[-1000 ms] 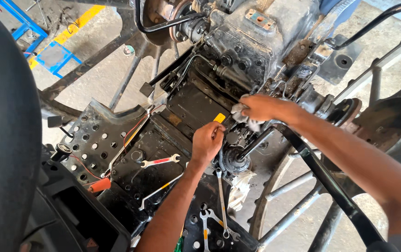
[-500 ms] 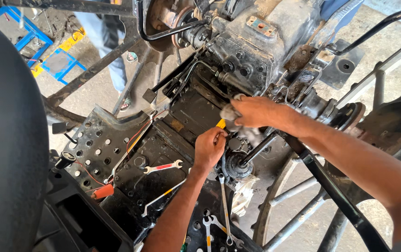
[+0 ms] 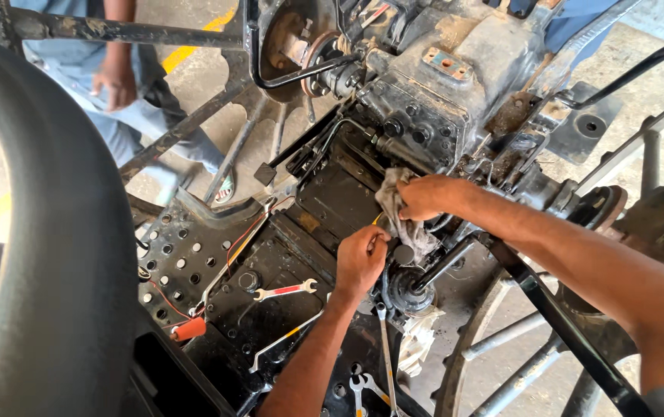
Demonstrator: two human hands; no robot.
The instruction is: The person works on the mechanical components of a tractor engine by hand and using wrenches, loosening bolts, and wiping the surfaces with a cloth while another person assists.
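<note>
My right hand grips a dirty grey rag and presses it against the oily machine parts just below the engine block. My left hand is closed in a fist just under the rag, around a tool of which only a bit of yellow handle shows. Both hands are above a round black fitting from which a black lever rises.
A red-and-silver spanner, several more spanners and an orange-handled screwdriver lie on the black perforated floor plate. A white rag lies by the fitting. A steering wheel fills the left. Another person stands at the upper left.
The view has swung so the other person now shows at the upper left. My right hand has bunched the rag lower, and my left hand has closed up under it, hiding most of the yellow handle.
</note>
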